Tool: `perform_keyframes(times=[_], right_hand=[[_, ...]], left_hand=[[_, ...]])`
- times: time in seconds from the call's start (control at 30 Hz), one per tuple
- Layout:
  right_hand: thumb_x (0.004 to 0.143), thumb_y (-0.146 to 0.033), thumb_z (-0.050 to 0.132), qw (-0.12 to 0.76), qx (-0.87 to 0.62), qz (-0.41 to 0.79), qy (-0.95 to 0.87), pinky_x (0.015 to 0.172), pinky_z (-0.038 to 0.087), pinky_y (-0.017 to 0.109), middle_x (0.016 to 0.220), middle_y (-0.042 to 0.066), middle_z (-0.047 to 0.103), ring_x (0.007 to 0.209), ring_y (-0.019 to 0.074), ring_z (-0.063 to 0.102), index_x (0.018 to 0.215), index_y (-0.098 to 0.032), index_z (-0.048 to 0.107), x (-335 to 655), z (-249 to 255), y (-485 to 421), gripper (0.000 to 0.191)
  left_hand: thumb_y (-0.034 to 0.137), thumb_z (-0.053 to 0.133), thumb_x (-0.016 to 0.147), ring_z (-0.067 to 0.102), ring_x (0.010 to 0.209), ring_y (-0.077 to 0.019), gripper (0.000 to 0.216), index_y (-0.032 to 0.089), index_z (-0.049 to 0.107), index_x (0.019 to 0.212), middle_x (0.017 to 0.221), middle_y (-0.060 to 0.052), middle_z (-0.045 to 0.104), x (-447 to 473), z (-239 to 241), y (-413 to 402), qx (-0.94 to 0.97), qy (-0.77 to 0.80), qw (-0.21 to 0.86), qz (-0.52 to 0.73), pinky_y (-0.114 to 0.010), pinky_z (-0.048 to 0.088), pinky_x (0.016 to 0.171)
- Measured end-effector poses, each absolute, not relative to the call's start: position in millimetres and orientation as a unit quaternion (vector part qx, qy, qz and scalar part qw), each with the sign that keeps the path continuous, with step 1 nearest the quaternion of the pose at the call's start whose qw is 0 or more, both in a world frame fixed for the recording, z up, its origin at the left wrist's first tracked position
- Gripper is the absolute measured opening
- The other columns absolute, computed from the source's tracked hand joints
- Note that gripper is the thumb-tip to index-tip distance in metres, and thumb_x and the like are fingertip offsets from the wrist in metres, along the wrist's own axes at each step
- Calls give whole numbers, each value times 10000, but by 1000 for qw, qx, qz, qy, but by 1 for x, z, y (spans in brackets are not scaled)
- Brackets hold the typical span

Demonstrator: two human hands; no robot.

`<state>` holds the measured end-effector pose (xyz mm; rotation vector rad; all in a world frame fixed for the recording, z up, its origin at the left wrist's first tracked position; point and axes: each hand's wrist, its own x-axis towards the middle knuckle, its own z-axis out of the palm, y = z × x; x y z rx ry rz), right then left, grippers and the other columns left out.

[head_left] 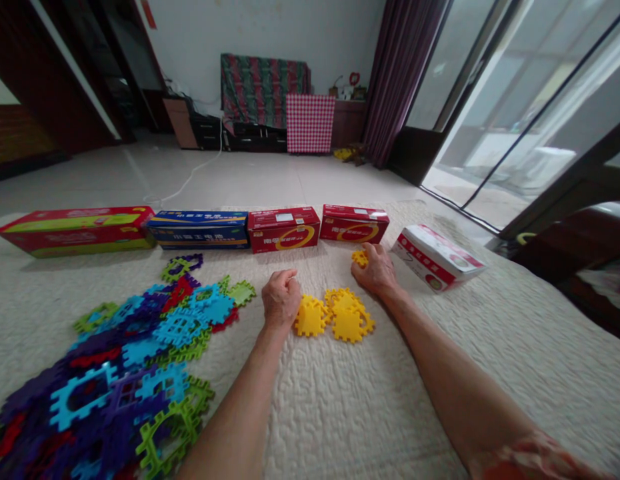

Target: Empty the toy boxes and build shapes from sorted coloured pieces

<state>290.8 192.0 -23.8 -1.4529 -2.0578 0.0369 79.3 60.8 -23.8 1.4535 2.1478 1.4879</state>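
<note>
The left hand (281,299) is curled into a closed fist on the quilted cover (440,380), and nothing shows inside it. The right hand (377,271) arches over a small yellow foam-like puzzle piece (360,259), fingers touching it; whether it grips cannot be told. Between and just below the hands lie yellow interlocking pieces (335,315). A heap of multicoloured interlocking pieces (140,347) spreads left of the left hand. Beyond the hands runs a row of printed cardboard boxes (283,230).

A home living space, shown by a quilted bedspread (390,400), tiled floor (140,173), curtains (397,80) and glass doors (510,113).
</note>
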Motion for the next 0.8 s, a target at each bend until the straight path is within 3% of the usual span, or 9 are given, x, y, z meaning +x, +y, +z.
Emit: perform_keyframes(times=[0.2,0.4,0.6,0.8], right_hand=[[765,-374,579,401,-527,21,-749,1023,437,474,1275,152,532,1203,314,500,1226,-195,567,292,-23,190,495],[803,-402,527,473,-531,141,-689,927,488,483,1131,137,627,1024,285,603,1105,-184,638,302,-19,161,389],[866,-509,537,404,-451,322,-728,930,508,448,1207,106,639,1090,260,610,1216,-237,596,314,-10,88,447],[851,-464,599,336,-356,240,-838,1049,428,479,1407,115,481,1278,284,489,1301,-258,514,311,-5,53,502]], left_hand=[[124,481,750,692,944,-195,323,178,755,912,979,-61,751,78,-24,62,490,720,73,486,-302,528,907],[115,470,763,684,986,-204,340,158,756,941,1012,-79,748,79,-24,64,493,727,73,472,-308,508,950],[118,477,774,682,973,-194,340,178,755,959,1019,-70,743,80,-25,65,508,725,71,460,-299,507,933],[114,488,778,678,969,-196,334,183,757,962,1011,-75,738,80,-27,66,511,725,72,455,-293,501,929]])
